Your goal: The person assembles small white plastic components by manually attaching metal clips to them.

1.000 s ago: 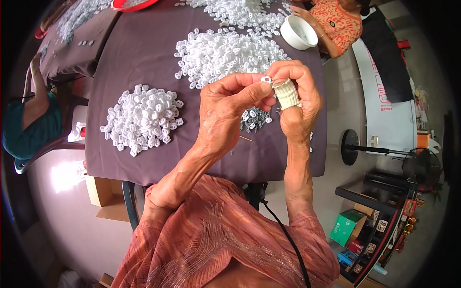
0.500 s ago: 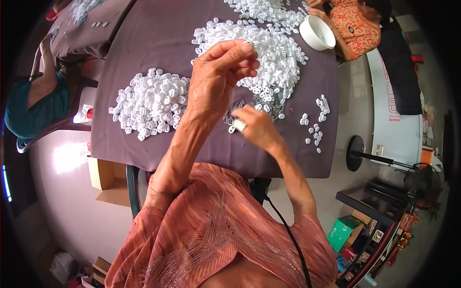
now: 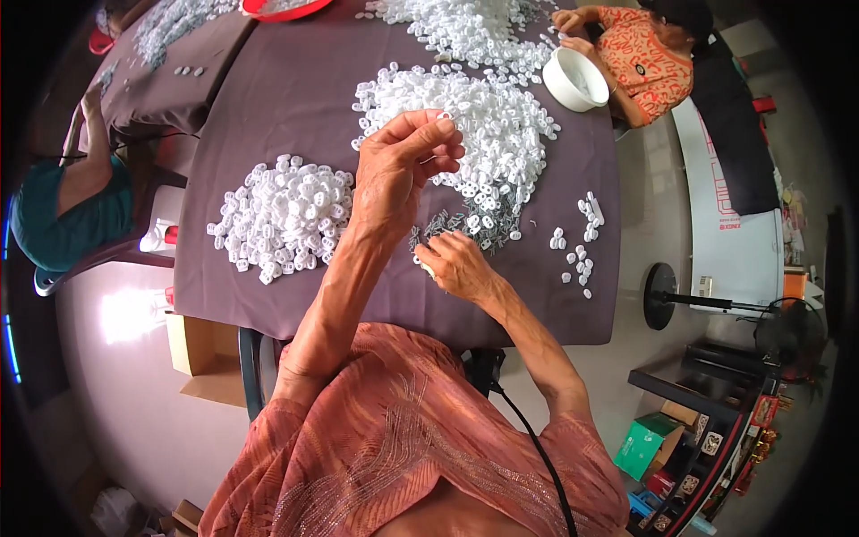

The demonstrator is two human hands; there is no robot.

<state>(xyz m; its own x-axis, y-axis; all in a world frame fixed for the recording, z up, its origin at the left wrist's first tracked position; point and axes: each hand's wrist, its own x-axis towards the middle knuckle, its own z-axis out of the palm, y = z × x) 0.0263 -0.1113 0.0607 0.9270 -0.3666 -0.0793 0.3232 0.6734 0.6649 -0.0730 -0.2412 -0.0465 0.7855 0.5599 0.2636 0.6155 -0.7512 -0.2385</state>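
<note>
Raised over the table, my left hand (image 3: 394,174) pinches a small white oval plastic piece (image 3: 445,115) between thumb and forefinger. Behind it spreads a large heap of similar white pieces (image 3: 501,116). Lower down, my right hand (image 3: 461,266) is closed, with its fingertips at the near edge of a scatter of small grey metal pins (image 3: 438,224). A small cream-coloured object (image 3: 428,269) shows beneath its curled fingers; its kind is hidden. To the left of my left forearm sits another pile of white pieces (image 3: 286,215).
Several loose white pieces (image 3: 582,242) lie at the right on the brown tablecloth (image 3: 259,107). A white bowl (image 3: 575,80) stands near a co-worker in an orange patterned top (image 3: 640,58). Another person in teal (image 3: 72,215) sits at the left. A black fan (image 3: 662,295) stands on the floor.
My right hand has moved left and down to the pins' near edge, its fingers now curled downward. My left hand keeps its pinch. The view has shifted, showing more of the table's far side.
</note>
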